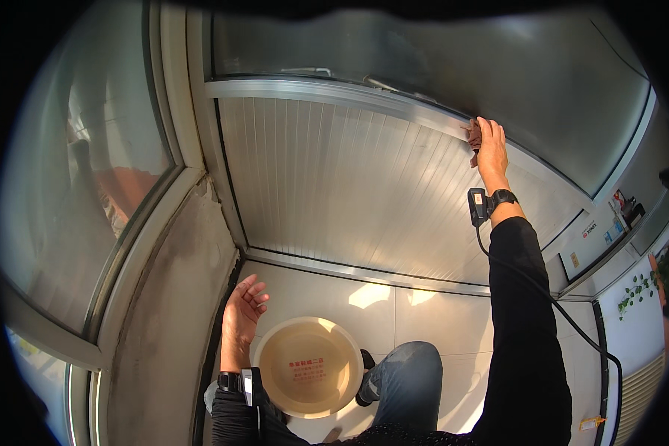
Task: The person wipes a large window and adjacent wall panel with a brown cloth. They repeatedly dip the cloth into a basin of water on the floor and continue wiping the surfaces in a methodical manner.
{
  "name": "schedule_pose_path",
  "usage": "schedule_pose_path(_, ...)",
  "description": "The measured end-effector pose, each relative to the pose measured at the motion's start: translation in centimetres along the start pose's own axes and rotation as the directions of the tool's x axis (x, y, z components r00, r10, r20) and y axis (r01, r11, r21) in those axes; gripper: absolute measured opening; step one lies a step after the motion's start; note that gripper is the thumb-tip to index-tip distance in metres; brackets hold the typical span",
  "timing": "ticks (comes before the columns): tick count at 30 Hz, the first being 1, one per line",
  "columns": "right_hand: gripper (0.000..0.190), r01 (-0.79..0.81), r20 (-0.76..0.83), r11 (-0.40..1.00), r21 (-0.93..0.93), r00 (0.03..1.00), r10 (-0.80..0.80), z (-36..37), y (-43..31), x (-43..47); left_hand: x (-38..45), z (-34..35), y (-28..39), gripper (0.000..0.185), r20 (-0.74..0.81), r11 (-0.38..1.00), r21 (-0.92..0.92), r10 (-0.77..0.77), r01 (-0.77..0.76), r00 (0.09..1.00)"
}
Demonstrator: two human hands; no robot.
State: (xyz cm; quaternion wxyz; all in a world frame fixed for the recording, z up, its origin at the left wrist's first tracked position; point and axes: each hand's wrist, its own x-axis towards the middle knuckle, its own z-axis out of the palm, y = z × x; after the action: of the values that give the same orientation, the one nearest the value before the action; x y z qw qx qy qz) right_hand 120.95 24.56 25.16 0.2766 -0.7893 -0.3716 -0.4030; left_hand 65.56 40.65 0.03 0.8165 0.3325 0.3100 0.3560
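My right hand [491, 149] is stretched out to the upper right and holds a crumpled brown cloth [474, 139] against the aluminium crossbar [423, 114] of a partition. Above the crossbar is a glass pane [412, 50]; below it is a ribbed metal panel [334, 184]. My left hand [244, 308] hangs empty with its fingers loosely apart, up and left of a round cream plastic basin [262, 357]. Red writing shows on the inside of the basin, and I cannot tell how much water is in it. Both wrists carry strapped devices.
A plastered low wall [161, 312] with a framed window [89, 167] above it stands on the left. Pale floor tiles [451, 318] lie below the partition. At right are a white box [591, 240], a trailing plant [638, 292] and a black cable [588, 334] along my arm.
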Motion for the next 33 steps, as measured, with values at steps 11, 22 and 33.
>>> schedule_pose_path(11,0.063,-0.825,0.830,0.142,0.547,0.556,0.035,-5.2,-15.3,-22.7,-3.4,2.2,-3.3,0.092,0.325,0.982,0.062,-0.188,0.177,0.927)
schedule_pose_path(22,0.073,-0.576,0.793,0.545,0.609,0.416,-0.446,-8.3,-24.5,-38.4,-3.4,1.1,-5.3,0.023,0.096,0.990,0.056,-0.132,0.127,0.987)
schedule_pose_path(33,0.043,-0.396,0.208,0.865,0.308,-0.859,-0.467,-11.7,-18.5,-62.9,-1.6,-3.1,-5.3,0.029,0.028,0.988,0.049,-0.149,0.147,0.988)
